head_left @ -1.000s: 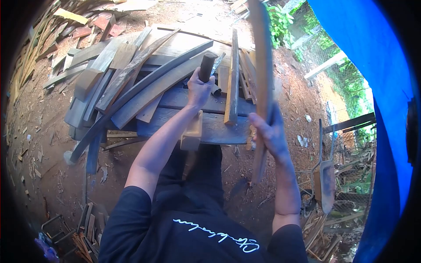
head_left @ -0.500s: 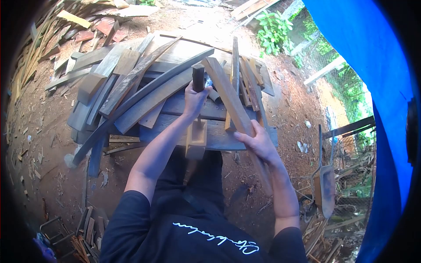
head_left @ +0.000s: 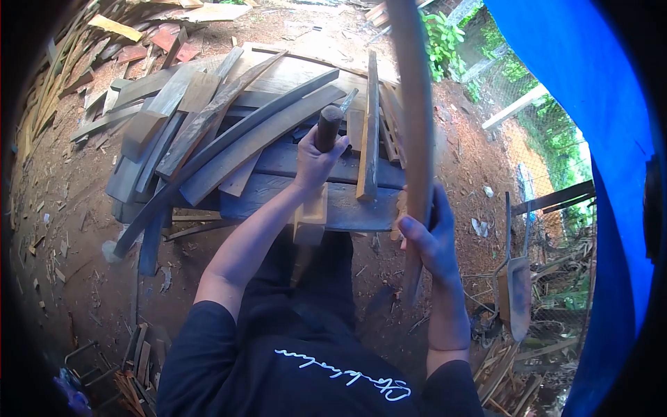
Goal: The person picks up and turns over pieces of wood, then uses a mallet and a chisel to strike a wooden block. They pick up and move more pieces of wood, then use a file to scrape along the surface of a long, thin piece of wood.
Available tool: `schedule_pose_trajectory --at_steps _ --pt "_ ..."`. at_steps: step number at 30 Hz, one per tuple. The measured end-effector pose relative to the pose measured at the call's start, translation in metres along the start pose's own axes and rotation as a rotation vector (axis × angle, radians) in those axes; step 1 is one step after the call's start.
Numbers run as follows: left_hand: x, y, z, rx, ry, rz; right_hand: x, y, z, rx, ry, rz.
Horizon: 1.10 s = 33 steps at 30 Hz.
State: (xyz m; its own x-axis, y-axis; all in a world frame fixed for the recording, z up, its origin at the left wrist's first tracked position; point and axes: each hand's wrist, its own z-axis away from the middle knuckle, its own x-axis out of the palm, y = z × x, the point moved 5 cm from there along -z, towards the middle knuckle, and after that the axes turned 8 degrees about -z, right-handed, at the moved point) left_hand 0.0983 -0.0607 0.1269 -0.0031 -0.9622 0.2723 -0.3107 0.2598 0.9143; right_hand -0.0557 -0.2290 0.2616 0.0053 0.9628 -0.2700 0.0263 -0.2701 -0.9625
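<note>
My left hand (head_left: 319, 161) is closed around a dark, round-ended tool handle (head_left: 329, 119), its end turned up towards me over the bench. A narrow metal piece (head_left: 349, 101) shows just behind the handle; whether the two are one tool I cannot tell. My right hand (head_left: 434, 240) grips a long wooden plank (head_left: 417, 139) near its lower part, thumb across the near face. The plank stands nearly upright to the right, its top running out of view. Below my left wrist, a notched wooden block (head_left: 310, 224) sits at the near edge of the workbench (head_left: 271, 198).
Several wooden strips (head_left: 257, 149) lie fanned across the bench's left side. Another plank (head_left: 368, 132) rests right of centre. Scrap wood (head_left: 114, 28) is heaped at the far left. A wheelbarrow (head_left: 516, 299) and a blue tarp (head_left: 577, 76) are at the right.
My right hand has swung the plank from a leftward lean over the bench to nearly upright, raised closer to me. The handle in my left hand has tilted to the right.
</note>
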Motion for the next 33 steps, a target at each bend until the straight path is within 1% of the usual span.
schedule_pose_trajectory --at_steps 1,3,4,5,6,7,8,9,10,12,13,14,16,17,18,19,20,21,23,25,30,32,33 --pt "0.002 0.001 0.001 0.000 -0.003 0.002 0.003 -0.009 0.004 -0.006 -0.033 -0.097" --pt "0.005 0.009 0.003 0.040 0.001 -0.093 0.013 -0.004 0.001 0.014 -0.041 -0.048" --pt "0.006 0.009 0.003 0.042 -0.001 -0.093 0.016 0.002 -0.002 0.036 -0.050 -0.001" --pt "0.007 0.007 0.001 0.066 0.021 -0.023 0.010 0.022 -0.013 -0.049 -0.075 0.343" --pt "0.008 0.005 -0.001 0.091 0.043 0.047 0.004 0.023 -0.015 -0.053 -0.068 0.344" --pt "0.007 0.002 -0.004 0.098 0.041 0.050 0.001 0.026 -0.019 0.021 -0.099 0.332" --pt "0.003 -0.001 -0.007 0.058 0.049 0.012 0.000 0.024 -0.022 0.096 -0.137 0.322" --pt "-0.001 -0.006 -0.007 0.009 0.060 -0.028 -0.004 0.015 -0.021 0.133 -0.150 0.273" --pt "-0.003 -0.011 -0.005 0.000 0.063 -0.029 -0.003 0.011 -0.017 0.142 -0.155 0.272" --pt "-0.001 -0.006 -0.007 0.005 0.078 -0.082 -0.007 -0.006 -0.011 -0.022 0.018 0.042" --pt "0.000 -0.002 -0.006 -0.001 0.079 -0.053 -0.002 -0.015 -0.008 -0.040 0.024 -0.023" --pt "0.001 -0.003 -0.006 0.004 0.076 -0.054 -0.002 -0.009 -0.010 -0.045 0.027 -0.025" --pt "-0.001 -0.006 -0.007 0.059 0.109 -0.043 0.004 0.014 -0.014 0.038 -0.107 0.258" --pt "-0.001 -0.004 -0.005 0.061 0.105 -0.043 0.009 0.017 -0.014 0.162 -0.207 0.296" --pt "-0.006 -0.003 -0.002 0.058 0.159 0.003 0.008 0.020 -0.012 0.160 -0.204 0.296" --pt "-0.011 -0.003 0.000 0.055 0.220 0.049 0.006 0.026 -0.011 0.112 -0.185 0.278" --pt "-0.015 -0.002 0.001 0.051 0.225 0.046 0.006 0.029 -0.009 0.069 -0.169 0.257" --pt "-0.017 0.000 0.006 0.083 0.203 0.007 0.008 0.032 -0.004 0.079 -0.175 0.254" --pt "-0.018 0.004 0.012 0.117 0.178 -0.034 0.008 0.032 0.001 0.055 -0.101 0.094" --pt "-0.012 0.009 0.017 0.110 0.127 -0.024 0.007 0.037 0.003 0.058 -0.094 0.091" --pt "-0.008 0.005 0.023 0.104 0.140 -0.014 0.003 0.046 0.013 0.111 -0.100 0.150" --pt "-0.009 0.003 0.025 0.091 0.138 -0.020 0.000 0.046 0.016 0.074 -0.060 0.084" --pt "-0.008 0.005 0.023 0.118 0.120 -0.035 -0.001 0.043 0.018 0.080 -0.056 0.082"
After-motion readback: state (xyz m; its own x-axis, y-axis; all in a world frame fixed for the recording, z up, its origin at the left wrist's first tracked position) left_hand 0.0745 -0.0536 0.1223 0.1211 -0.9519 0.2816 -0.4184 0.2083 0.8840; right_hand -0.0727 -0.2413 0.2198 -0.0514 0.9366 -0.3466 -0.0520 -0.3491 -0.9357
